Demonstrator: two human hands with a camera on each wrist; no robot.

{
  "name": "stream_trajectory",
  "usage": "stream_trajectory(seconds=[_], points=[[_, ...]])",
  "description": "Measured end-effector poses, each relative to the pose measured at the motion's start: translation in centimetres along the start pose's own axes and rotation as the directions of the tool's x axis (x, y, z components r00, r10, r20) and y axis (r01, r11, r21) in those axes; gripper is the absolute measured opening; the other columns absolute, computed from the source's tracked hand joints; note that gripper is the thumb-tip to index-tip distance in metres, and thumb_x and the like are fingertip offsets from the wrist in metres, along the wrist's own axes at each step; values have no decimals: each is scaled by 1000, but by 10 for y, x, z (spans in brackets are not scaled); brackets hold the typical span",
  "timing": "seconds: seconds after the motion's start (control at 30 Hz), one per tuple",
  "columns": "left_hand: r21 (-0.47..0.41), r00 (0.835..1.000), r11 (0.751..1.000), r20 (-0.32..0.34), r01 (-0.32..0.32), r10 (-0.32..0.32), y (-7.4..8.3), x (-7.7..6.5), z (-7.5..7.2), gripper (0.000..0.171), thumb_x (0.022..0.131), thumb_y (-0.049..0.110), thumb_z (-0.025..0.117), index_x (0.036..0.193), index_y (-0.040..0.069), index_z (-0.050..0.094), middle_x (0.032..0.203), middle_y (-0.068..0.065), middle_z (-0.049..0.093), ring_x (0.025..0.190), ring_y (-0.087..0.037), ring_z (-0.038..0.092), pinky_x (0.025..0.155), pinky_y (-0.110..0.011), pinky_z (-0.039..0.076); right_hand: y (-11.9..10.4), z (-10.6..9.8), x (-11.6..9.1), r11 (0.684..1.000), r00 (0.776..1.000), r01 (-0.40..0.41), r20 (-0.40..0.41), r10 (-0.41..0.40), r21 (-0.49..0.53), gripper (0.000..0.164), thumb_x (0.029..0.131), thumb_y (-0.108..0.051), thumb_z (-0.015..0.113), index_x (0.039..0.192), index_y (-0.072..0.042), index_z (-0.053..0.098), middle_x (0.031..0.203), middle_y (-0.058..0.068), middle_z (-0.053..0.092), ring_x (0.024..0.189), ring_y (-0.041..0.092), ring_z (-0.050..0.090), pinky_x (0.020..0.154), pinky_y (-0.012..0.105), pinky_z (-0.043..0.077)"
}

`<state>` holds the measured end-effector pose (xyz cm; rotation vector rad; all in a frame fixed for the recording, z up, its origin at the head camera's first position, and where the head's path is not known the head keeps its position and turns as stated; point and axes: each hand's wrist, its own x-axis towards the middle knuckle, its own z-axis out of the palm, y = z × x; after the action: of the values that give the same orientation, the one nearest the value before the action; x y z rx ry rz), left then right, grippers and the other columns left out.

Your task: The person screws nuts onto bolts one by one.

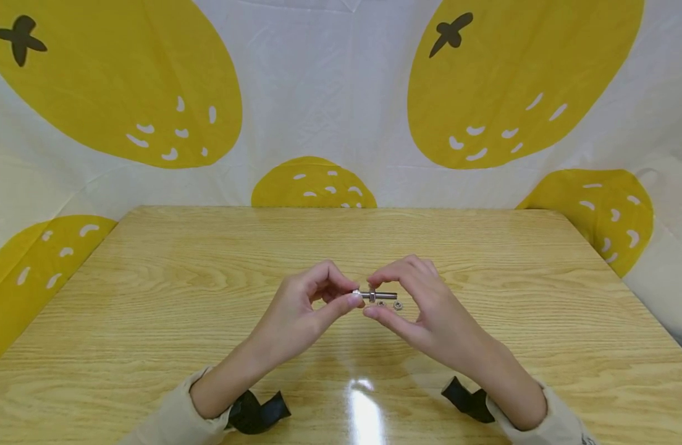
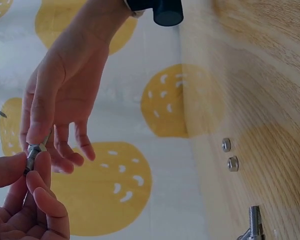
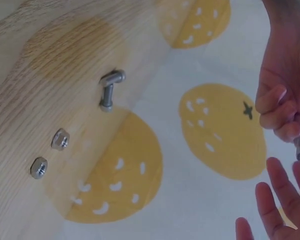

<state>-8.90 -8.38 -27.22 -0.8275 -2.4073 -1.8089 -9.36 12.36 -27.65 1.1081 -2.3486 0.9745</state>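
My left hand [image 1: 296,309] pinches the head end of a metal bolt [image 1: 388,296] between thumb and fingers, holding it above the table with the shank pointing right. A hex nut [image 1: 372,296] sits partway along the shank. Around that nut curves my right hand [image 1: 430,309], with the index fingertip close to its top and the thumb a small gap below. In the left wrist view, a right fingertip appears to touch the nut [image 2: 37,148]. The right hand's other fingers are spread in the right wrist view.
Two loose nuts [image 1: 398,305] lie on the wooden table [image 1: 180,278] beneath the right hand. Loose bolts [image 3: 110,87] lie near them, one across another, hidden in the head view. A fruit-patterned cloth [image 1: 319,93] hangs behind the table.
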Motion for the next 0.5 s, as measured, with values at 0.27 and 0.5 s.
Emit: stream_trajectory(seconds=[0.27, 0.5], points=[[-12, 1000, 1000, 5, -7, 7, -1, 1, -1, 9, 86, 11, 66, 91, 6, 59, 89, -5, 68, 74, -10, 64, 61, -23, 50, 2, 1, 2, 995, 994, 103, -36, -103, 13, 24, 83, -12, 69, 104, -10, 59, 101, -4, 61, 99, 12, 50, 90, 32, 33], [-20, 1000, 1000, 10, 8, -8, -1, 0, -1, 9, 87, 11, 66, 91, 6, 60, 88, -5, 67, 74, -11, 63, 66, -24, 53, 1, 1, 2, 996, 996, 90, -28, -90, 7, 20, 84, -12, 68, 102, -11, 60, 99, -6, 60, 99, 11, 50, 90, 32, 33]])
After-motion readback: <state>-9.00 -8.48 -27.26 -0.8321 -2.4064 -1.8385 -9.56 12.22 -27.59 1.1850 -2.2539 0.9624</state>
